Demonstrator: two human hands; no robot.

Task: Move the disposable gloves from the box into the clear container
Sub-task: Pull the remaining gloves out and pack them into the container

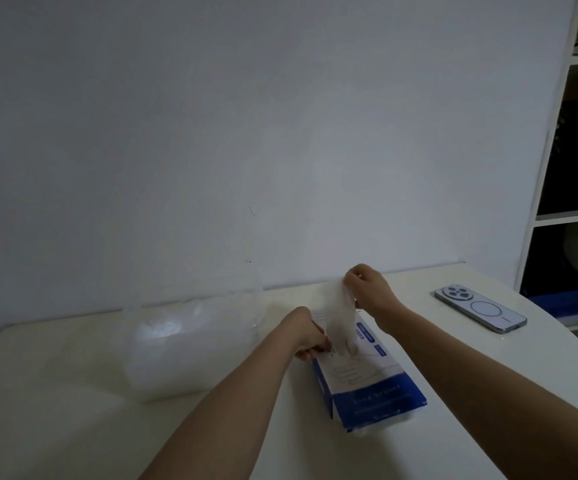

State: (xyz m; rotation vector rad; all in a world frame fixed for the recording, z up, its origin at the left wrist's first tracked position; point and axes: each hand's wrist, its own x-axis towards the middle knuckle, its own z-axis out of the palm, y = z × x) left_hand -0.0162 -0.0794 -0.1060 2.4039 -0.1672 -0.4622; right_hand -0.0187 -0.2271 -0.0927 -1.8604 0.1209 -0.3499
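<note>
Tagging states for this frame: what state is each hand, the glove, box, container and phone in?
box: lying flat on the table, opening on top.
glove: stretched upward, lower end at the box's opening.
clear container: standing left of the box, whitish contents inside.
phone: face down, untouched.
left hand: fingers curled at the box's opening; what they hold is unclear.
right hand: pinches the glove's top, raised above the box.

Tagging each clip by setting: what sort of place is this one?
Probably a room in a home or small office: a white table pushed against a bare wall, an open white shelving unit at the right, and a smartphone lying face down on the table.
</note>
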